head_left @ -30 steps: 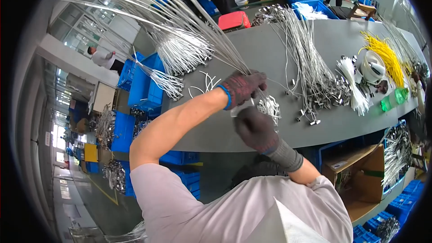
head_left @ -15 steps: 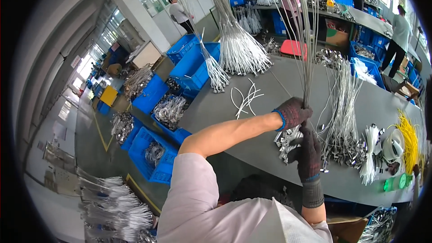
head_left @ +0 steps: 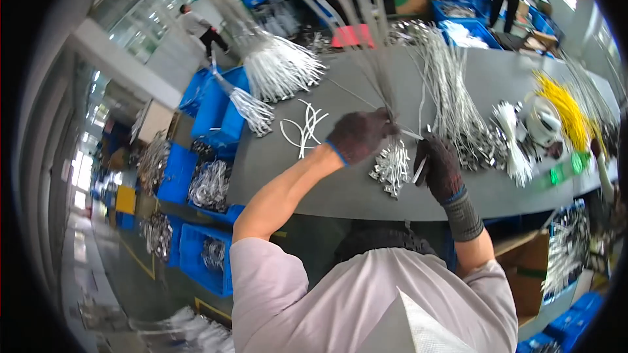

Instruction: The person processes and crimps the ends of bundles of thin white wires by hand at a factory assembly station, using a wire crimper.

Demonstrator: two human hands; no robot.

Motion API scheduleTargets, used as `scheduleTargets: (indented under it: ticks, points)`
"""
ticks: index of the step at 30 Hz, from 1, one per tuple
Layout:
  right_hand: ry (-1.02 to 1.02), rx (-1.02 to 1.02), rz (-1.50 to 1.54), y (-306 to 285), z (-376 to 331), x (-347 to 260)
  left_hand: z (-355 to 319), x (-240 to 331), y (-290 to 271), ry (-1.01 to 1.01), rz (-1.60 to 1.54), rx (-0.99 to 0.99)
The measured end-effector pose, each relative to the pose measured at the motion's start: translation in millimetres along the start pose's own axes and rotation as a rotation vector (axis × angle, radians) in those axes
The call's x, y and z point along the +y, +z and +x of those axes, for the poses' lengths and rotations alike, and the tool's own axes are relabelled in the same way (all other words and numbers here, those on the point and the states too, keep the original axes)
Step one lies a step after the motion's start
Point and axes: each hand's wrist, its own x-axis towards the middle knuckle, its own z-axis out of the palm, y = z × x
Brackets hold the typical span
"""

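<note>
My left hand (head_left: 360, 136), in a dark knit glove, is closed around a bundle of long thin grey cables (head_left: 382, 85) that rises away from the table. Below that fist, the bundle's white ends with small metal fittings (head_left: 391, 171) fan out above the grey table. My right hand (head_left: 441, 167), gloved too, pinches a thin white strip that looks like a cable tie (head_left: 411, 134). It stretches from the bundle beside my left fist to my right fingers, and a white end shows below them. Several curved white strips (head_left: 305, 129) lie left of my hands.
A large cable bundle (head_left: 278, 68) and a smaller one (head_left: 252, 112) hang at the left table edge. More cables (head_left: 451, 98), white ties (head_left: 513, 144), yellow strands (head_left: 564, 108) and a green bottle (head_left: 569, 167) lie right. Blue crates (head_left: 203, 258) stand left; people stand beyond the table.
The view has swung right. My right hand has moved from just below my left fist out to its right, and a white strip now shows between them. The left hand keeps its hold.
</note>
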Motion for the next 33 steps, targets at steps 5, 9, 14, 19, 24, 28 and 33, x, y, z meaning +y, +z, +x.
scheduleTargets:
  ticks: [5,9,14,19,24,28,33]
  points:
    - [0.092,-0.114,-0.070,-14,1,-12,-17,-30,10,-0.054,-0.060,0.140]
    - [0.196,-0.347,-0.311,-31,13,-33,-1,-37,29,-0.495,-1.243,0.190]
    - [-0.657,-0.109,-1.232,-53,64,-65,47,-29,36,-0.720,-1.696,0.022]
    - [-0.831,-0.088,-1.196,-42,106,-69,70,-21,17,-0.515,-1.309,-0.236]
    - [-0.073,-0.014,-0.099,-33,81,-41,63,-14,16,-0.669,-1.457,-0.078]
    - [-0.022,-0.127,-0.092,-19,65,-21,62,-16,12,-0.660,-1.370,-0.037]
    - [-0.594,0.035,-0.403,-1,52,-17,64,-26,-7,-0.344,-0.511,-0.294]
